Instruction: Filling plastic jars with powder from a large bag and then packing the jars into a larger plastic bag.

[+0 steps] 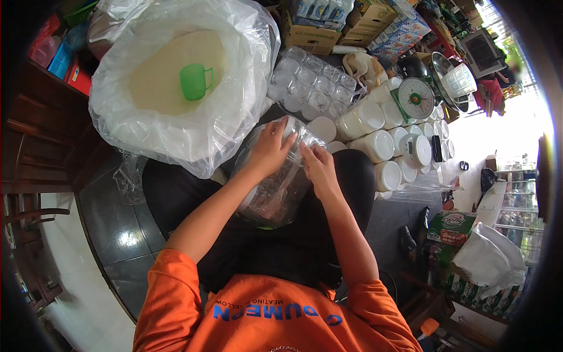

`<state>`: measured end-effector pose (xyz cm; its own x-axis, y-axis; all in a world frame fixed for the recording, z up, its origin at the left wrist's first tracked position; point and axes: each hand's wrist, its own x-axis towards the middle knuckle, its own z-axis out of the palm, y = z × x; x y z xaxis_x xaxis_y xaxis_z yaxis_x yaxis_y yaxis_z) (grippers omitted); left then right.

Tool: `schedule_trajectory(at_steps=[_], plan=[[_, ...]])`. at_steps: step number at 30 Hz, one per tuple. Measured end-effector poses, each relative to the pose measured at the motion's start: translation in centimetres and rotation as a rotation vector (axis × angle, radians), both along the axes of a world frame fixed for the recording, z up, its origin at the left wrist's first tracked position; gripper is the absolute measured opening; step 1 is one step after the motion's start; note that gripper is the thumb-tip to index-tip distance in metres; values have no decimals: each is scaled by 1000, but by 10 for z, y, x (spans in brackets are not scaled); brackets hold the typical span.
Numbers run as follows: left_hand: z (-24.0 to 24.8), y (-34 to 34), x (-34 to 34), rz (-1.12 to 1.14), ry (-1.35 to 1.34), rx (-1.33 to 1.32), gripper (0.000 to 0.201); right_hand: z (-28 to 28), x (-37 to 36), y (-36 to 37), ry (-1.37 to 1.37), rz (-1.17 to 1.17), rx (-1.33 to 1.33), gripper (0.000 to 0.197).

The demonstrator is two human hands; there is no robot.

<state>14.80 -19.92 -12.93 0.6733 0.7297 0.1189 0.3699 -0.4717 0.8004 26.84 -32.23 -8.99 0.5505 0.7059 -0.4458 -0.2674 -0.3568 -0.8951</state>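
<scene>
A clear plastic bag, bulky and wrinkled, sits between my legs with light and brownish shapes showing through it; what is inside I cannot make out. My left hand is closed on the bag's upper part, thumb toward the right. Close beside it, the fingers of my right hand pinch the plastic near the top right edge. Just ahead on the left stands a large, open plastic-lined sack of pale, grain-like contents. A green cup with a handle lies on those contents.
White-lidded tubs are stacked ahead on the right, below a dial scale. Clear plastic containers stand beyond the bag. Cardboard boxes are piled behind them. Dark wooden furniture borders the left.
</scene>
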Motion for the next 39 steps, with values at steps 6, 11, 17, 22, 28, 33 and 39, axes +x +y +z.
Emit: schedule_trajectory(at_steps=[6, 11, 17, 22, 28, 33, 39], plan=[[8, -13, -1, 5, -8, 144, 57, 0, -3, -3, -394, 67, -30, 31], [14, -26, 4, 59, 42, 307, 53, 12, 2, -11, -150, 68, -40, 29], [19, -38, 7, 72, 87, 301, 51, 32, -16, -21, 195, -85, 17, 28], [13, -16, 12, 125, 75, 138, 53, 64, -37, -37, 120, 4, 71, 29], [4, 5, 4, 98, -31, 1, 57, 72, -41, -45, -731, 398, -223, 31], [6, 2, -6, 58, -49, -121, 65, 57, -54, -39, -712, 569, -338, 47], [5, -14, -23, 116, 29, 58, 65, 53, -70, -44, -663, 702, -315, 43]])
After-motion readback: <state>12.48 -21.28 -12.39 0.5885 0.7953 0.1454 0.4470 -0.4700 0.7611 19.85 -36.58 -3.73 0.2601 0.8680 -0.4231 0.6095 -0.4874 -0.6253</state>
